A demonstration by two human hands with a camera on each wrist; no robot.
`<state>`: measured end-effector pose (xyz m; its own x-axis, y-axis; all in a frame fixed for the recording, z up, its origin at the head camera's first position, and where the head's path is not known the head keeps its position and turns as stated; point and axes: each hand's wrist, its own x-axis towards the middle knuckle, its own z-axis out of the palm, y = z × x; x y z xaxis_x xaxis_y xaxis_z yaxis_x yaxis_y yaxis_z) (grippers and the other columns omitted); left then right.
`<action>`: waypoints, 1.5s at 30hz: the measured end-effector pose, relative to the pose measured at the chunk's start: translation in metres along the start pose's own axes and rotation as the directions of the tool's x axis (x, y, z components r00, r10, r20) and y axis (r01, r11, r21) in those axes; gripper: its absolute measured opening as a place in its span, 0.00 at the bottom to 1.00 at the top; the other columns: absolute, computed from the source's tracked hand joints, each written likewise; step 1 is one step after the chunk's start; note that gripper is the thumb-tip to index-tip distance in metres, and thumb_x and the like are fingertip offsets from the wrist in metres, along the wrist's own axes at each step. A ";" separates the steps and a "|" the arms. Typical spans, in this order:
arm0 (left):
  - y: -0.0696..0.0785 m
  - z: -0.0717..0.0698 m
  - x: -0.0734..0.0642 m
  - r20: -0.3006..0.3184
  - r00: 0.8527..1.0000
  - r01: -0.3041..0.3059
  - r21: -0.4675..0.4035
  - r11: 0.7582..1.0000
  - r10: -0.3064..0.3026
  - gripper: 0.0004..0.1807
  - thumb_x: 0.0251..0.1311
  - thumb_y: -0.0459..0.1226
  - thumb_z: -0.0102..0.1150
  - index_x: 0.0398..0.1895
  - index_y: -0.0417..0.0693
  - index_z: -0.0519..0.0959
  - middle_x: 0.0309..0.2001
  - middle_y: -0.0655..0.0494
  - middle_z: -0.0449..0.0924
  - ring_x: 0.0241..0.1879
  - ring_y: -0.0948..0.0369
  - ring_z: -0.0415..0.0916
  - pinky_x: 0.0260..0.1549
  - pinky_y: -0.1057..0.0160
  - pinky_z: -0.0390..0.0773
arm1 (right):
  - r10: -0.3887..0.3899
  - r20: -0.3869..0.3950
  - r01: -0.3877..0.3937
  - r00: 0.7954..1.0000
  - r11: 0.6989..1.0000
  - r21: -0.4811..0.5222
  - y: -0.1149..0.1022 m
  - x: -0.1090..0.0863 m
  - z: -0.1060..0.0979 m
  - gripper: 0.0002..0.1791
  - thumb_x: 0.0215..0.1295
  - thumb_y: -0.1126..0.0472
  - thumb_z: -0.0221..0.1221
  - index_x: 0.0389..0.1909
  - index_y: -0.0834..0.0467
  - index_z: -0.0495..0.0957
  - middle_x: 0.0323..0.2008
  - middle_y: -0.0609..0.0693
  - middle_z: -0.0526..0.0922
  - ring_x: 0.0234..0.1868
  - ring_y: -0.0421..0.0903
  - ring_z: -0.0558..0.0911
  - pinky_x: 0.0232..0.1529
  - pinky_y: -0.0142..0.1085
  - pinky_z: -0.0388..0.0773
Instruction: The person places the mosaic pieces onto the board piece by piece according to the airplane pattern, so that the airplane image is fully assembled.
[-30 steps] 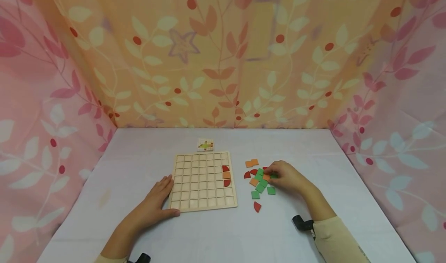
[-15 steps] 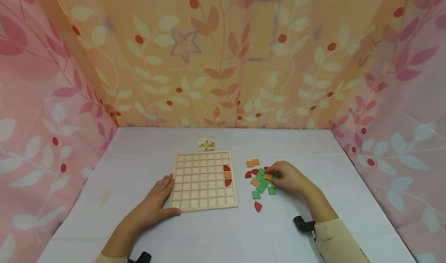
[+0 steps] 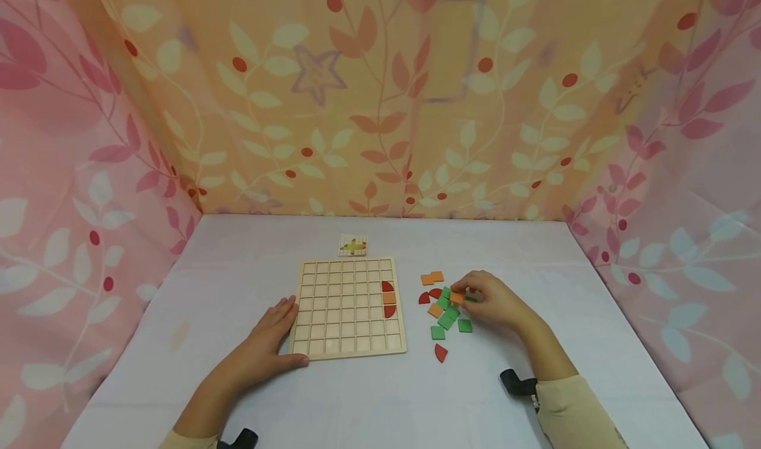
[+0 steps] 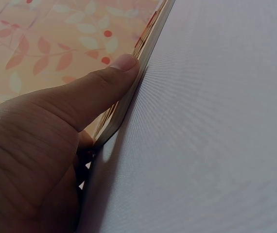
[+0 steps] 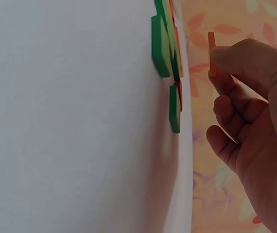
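1. The left hand [image 3: 267, 340], thumb and fingers spread apart, touches the wooden grid board [image 3: 334, 317] around its near-left corner, seemingly steadying it.
2. The right hand [image 3: 492, 301] pinches an orange tile [image 3: 456, 298] above green tiles [image 3: 446, 321], loose within easy reach.
3. A picture card [image 3: 353, 245] lies beyond the board, likely for viewing.

No readable text or numbers.

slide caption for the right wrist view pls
Right-hand grip pinching an orange tile, apart from the green tiles.

Orange tile [image 5: 212, 41], green tiles [image 3: 446, 321], leaf-patterned backdrop [image 3: 380, 105]
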<state>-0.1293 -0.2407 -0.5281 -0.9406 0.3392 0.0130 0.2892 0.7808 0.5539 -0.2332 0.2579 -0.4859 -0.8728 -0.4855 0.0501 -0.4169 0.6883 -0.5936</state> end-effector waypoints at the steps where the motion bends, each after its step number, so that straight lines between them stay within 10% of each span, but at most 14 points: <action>1: 0.000 0.000 0.000 -0.001 1.000 0.001 -0.005 1.000 -0.001 0.65 0.49 0.65 0.72 0.80 0.36 0.54 0.83 0.45 0.46 0.82 0.45 0.41 0.81 0.55 0.38 | -0.003 -0.001 0.003 1.000 1.000 0.003 -0.001 0.001 0.000 0.16 0.64 0.64 0.68 0.52 0.49 0.85 0.49 0.40 0.83 0.53 0.46 0.78 0.59 0.50 0.80; 13: 0.004 -0.003 -0.001 -0.007 1.000 -0.003 0.010 1.000 0.003 0.64 0.49 0.64 0.73 0.79 0.35 0.56 0.82 0.43 0.47 0.81 0.42 0.42 0.76 0.36 0.49 | -0.068 -0.008 0.068 0.998 0.996 0.058 -0.027 0.018 0.006 0.16 0.63 0.64 0.69 0.51 0.50 0.85 0.49 0.41 0.83 0.52 0.52 0.78 0.55 0.52 0.81; 45: 0.006 -0.005 -0.002 0.009 1.000 0.011 -0.019 1.000 -0.011 0.64 0.49 0.63 0.74 0.80 0.35 0.55 0.83 0.43 0.46 0.82 0.42 0.40 0.76 0.35 0.47 | -0.181 0.106 0.178 0.978 0.983 0.039 -0.091 0.068 0.050 0.17 0.66 0.65 0.65 0.55 0.50 0.85 0.53 0.38 0.82 0.62 0.43 0.74 0.66 0.46 0.74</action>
<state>-0.1270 -0.2391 -0.5208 -0.9422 0.3350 -0.0006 0.2749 0.7743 0.5701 -0.2419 0.1355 -0.4691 -0.7512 -0.6561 0.0714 -0.5553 0.5698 -0.6057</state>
